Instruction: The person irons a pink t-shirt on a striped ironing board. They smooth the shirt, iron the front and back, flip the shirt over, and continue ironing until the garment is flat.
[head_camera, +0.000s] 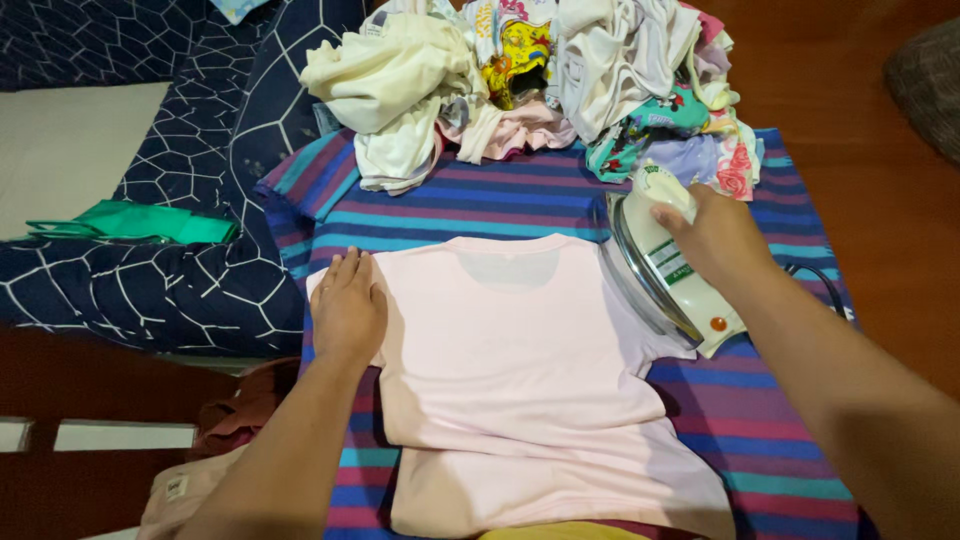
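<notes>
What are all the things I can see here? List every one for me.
T-shirt: one, pale pink, spread flat on the striped cloth.
Iron: one, white, tilted at the shirt's right shoulder.
Striped cloth: one, blue, purple and teal, under the shirt.
Clothes pile: one heap, mixed white, cream, pink and prints, beyond the shirt.
Patterned bedding: one, navy with white lines, at left.
Green folded item: one, on the bedding.
Left hand: flat on the shirt's left sleeve.
Right hand: gripping the iron's handle.
</notes>
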